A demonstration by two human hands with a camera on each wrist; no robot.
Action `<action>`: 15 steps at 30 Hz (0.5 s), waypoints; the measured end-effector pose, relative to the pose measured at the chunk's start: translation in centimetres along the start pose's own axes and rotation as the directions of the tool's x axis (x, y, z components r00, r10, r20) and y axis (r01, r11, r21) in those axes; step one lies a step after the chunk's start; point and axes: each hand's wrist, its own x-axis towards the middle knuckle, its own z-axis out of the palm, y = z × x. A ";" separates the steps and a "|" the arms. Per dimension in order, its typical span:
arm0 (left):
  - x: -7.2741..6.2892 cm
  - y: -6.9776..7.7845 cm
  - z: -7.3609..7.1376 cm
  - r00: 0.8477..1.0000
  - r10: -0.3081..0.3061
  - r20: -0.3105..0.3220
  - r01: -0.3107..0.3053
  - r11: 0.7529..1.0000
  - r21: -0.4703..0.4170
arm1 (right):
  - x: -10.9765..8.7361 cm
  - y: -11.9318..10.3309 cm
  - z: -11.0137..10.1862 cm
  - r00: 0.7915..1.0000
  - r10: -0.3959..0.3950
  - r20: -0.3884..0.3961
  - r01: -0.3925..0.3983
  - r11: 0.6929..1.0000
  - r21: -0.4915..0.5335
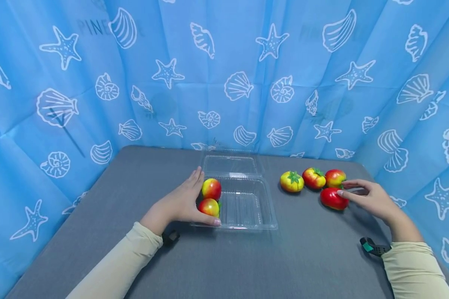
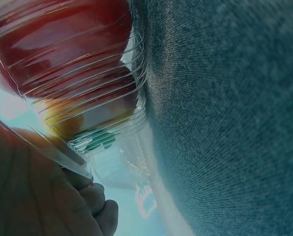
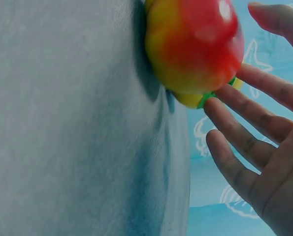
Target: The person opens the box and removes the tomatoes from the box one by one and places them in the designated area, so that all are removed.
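Note:
In the head view, my left hand (image 1: 185, 201) holds the left end of a clear plastic container (image 1: 267, 203), thumb along its front rim and fingers at the far left. Two red-and-yellow tomatoes (image 1: 211, 189) sit inside on the left; the left wrist view shows them through the ribbed wall (image 2: 82, 93). At the right, my right hand (image 1: 370, 199) hovers around a red tomato (image 1: 334, 199), its thumb tip overlapping the fruit. The right wrist view shows its fingers (image 3: 242, 130) spread and fairly straight beside the nearest tomato (image 3: 195, 44).
Behind the red tomato are a yellow tomato (image 1: 292, 182) with a green top and two red-and-yellow ones (image 1: 314, 178). The container's clear lid (image 1: 230, 165) lies folded back. A blue curtain (image 1: 224, 104) with shell prints hangs behind the grey table (image 1: 247, 265).

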 end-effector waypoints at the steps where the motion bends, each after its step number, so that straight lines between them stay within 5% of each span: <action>1: 0.0 0.0 0.0 1.000 0.001 -0.001 -0.001 1.000 0.001 | 0.0 -0.1 0.0 1.000 -0.007 -0.013 0.007 1.000 0.002; 8: 0.0 -0.1 0.1 1.000 0.001 -0.005 -0.001 1.000 0.007 | 0.2 -1.5 0.3 0.993 -0.059 -0.103 0.061 0.998 0.011; 15: 0.0 0.1 0.0 1.000 0.000 0.002 0.000 1.000 0.004 | 0.0 -4.5 0.9 0.991 -0.090 -0.101 0.094 0.995 0.041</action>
